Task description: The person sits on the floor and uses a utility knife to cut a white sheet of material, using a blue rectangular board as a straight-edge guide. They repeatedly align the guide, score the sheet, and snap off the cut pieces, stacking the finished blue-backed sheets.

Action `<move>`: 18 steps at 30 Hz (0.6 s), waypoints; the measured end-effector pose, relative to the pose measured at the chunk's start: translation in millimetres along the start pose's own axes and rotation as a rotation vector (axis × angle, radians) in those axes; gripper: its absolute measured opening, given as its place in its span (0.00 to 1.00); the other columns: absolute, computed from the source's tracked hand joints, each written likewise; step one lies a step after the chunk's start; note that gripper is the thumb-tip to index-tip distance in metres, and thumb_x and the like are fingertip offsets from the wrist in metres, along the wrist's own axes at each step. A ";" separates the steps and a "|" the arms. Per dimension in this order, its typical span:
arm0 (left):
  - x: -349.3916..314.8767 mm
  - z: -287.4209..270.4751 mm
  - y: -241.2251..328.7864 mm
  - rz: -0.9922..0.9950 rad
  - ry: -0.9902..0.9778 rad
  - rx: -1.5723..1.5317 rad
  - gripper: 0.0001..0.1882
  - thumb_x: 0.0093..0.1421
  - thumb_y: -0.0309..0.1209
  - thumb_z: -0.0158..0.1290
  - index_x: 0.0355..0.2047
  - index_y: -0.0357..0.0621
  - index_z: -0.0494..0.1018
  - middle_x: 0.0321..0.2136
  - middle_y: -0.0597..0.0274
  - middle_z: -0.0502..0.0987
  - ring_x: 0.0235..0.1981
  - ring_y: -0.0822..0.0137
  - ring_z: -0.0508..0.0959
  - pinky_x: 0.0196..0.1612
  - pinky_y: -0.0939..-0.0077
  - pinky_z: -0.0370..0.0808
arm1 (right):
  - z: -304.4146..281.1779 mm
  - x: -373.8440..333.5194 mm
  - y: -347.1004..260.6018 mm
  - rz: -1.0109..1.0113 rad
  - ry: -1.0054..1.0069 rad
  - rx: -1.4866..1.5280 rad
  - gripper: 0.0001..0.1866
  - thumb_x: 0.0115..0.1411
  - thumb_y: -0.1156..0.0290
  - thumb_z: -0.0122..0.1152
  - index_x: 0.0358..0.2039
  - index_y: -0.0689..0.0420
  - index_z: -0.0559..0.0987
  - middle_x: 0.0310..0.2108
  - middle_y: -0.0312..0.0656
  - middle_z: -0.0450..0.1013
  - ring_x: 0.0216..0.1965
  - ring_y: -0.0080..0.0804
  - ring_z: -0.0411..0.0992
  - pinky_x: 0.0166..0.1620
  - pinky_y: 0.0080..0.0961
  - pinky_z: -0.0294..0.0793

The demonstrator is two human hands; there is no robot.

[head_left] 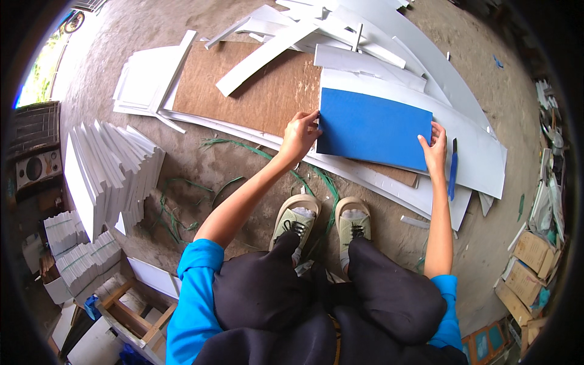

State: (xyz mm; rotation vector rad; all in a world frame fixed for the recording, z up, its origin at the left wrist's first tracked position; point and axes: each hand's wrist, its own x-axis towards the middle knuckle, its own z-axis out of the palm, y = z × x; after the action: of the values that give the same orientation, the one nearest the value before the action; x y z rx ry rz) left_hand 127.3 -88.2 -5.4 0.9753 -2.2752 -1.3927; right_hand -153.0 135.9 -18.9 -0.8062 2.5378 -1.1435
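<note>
A flat blue rectangular board (pixel 374 129) lies over white sheets and a brown wooden board (pixel 243 91). My left hand (pixel 300 137) is closed on its left edge, fingertips curled at the side. At the opposite edge my right hand (pixel 434 151) grips the right side, thumb on the near face and fingers partly hidden behind the edge. Just right of that hand rests a slim blue tool with a dark tip (pixel 452 170), which looks like a knife. A long white strip (pixel 266 58) lies slantwise across the brown board.
Pleated white stacks (pixel 112 173) stand at the left, with bundled white pieces (pixel 88 261) below. Green twine (pixel 328 185) trails near my shoes (pixel 353 222). White offcuts (pixel 365 45) pile up at the far side. Cardboard boxes (pixel 529 261) line the right.
</note>
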 end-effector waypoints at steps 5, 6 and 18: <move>5.5 -0.7 -9.2 0.083 -0.030 0.145 0.28 0.45 0.22 0.55 0.49 0.38 0.66 0.38 0.49 0.69 0.33 0.60 0.75 0.38 0.70 0.73 | -0.2 0.7 -2.8 0.065 -0.039 0.048 0.29 0.47 0.75 0.62 0.50 0.53 0.63 0.47 0.50 0.63 0.45 0.39 0.65 0.47 0.31 0.66; 6.7 -1.6 -9.3 0.054 -0.055 0.159 0.28 0.45 0.23 0.56 0.50 0.39 0.65 0.39 0.50 0.69 0.34 0.61 0.75 0.39 0.71 0.73 | -0.4 0.7 -2.8 0.060 -0.041 0.044 0.29 0.47 0.75 0.62 0.50 0.53 0.63 0.47 0.50 0.62 0.46 0.39 0.65 0.47 0.31 0.66; 0.9 4.1 1.1 0.035 0.036 0.056 0.24 0.47 0.21 0.53 0.47 0.42 0.66 0.40 0.50 0.66 0.35 0.58 0.74 0.40 0.68 0.72 | 2.2 4.5 -6.8 0.090 -0.039 -0.080 0.30 0.46 0.76 0.62 0.50 0.53 0.62 0.46 0.51 0.63 0.45 0.39 0.66 0.47 0.32 0.68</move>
State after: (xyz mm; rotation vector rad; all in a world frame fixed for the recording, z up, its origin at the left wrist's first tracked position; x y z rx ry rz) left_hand 124.0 -85.8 -6.5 0.9652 -2.3051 -1.2927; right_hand -153.2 128.3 -15.3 -0.7182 2.5730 -0.9951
